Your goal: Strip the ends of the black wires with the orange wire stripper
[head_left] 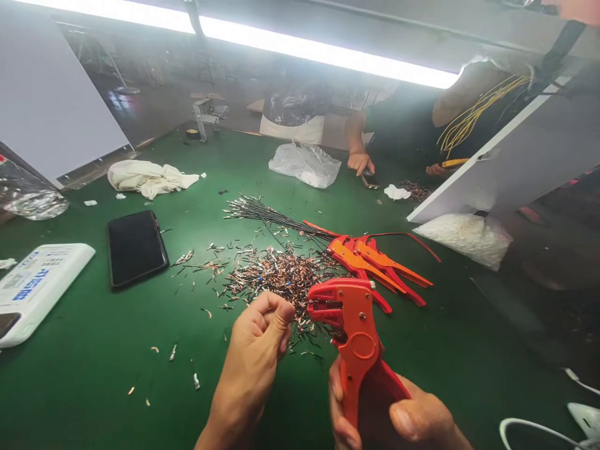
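Note:
My right hand (417,412) is wrapped around the handles of a red and orange wire stripper (359,344), its jaws pointing left. Just left of those jaws, my left hand (257,356) is closed in a pinch; whatever sits between thumb and finger is too small or hidden to make out. Behind both hands lies a heap of short black and copper wire scraps (281,275). Two more wire strippers (379,265) rest on the table beyond the one I hold. A bundle of black wires (281,219) with bare, silvery ends stretches out to their left.
On the green table (117,331) lie a black phone (135,248), a white box-like device (42,287), a white cloth (145,178) and a clear plastic bag (304,164). Across it, another person's hand (360,162) touches a dark handheld object. White panels (506,144) flank the table.

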Demonstrator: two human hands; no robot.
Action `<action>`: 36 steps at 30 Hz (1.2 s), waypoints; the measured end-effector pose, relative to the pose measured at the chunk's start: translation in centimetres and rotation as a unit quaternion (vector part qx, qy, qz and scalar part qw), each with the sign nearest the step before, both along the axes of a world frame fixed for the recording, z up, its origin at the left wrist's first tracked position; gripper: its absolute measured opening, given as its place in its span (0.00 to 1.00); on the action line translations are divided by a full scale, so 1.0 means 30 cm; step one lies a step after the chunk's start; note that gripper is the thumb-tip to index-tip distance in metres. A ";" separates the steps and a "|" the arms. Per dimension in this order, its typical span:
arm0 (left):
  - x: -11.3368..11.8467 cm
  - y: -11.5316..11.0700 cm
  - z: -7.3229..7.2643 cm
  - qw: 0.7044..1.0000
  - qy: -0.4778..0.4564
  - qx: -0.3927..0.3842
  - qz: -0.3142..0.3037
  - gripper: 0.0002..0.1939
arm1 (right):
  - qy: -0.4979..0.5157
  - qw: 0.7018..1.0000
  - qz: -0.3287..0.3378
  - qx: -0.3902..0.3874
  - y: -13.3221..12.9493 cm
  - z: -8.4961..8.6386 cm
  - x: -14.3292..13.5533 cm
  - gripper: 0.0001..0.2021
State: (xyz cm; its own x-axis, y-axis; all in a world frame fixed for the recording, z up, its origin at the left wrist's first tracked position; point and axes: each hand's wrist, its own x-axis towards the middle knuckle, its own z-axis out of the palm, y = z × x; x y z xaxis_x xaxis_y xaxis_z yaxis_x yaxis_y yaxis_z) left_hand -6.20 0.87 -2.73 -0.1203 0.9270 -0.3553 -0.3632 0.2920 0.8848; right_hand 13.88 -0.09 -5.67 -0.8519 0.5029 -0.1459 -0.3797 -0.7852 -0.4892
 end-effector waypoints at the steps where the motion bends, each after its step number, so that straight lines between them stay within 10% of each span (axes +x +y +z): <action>1: -0.003 -0.001 -0.004 1.000 0.009 0.003 0.015 0.27 | -0.007 1.000 -0.005 0.003 0.002 0.006 0.000 0.26; 8: -0.011 0.003 0.006 0.995 0.021 0.007 0.094 0.27 | -0.038 0.999 0.011 -0.008 0.010 0.008 0.019 0.26; 16: -0.021 -0.001 0.020 0.998 0.002 0.034 0.050 0.21 | -0.052 0.998 0.015 -0.018 0.013 0.008 0.007 0.25; 23: -0.012 -0.002 0.000 0.994 0.098 0.006 0.046 0.22 | -0.200 0.961 -0.120 0.149 0.013 -0.005 -0.004 0.24; 27: -0.007 -0.008 -0.012 0.983 0.178 0.001 0.048 0.23 | -0.452 0.788 -0.240 0.342 0.034 0.013 -0.002 0.24; 32: -0.003 -0.012 -0.041 0.974 0.223 0.012 0.038 0.22 | -0.670 0.394 -0.291 0.558 0.080 -0.037 0.025 0.26; 36: 0.003 -0.016 -0.055 0.969 0.242 0.013 0.040 0.19 | -0.707 0.271 -0.243 0.606 0.090 -0.090 0.031 0.31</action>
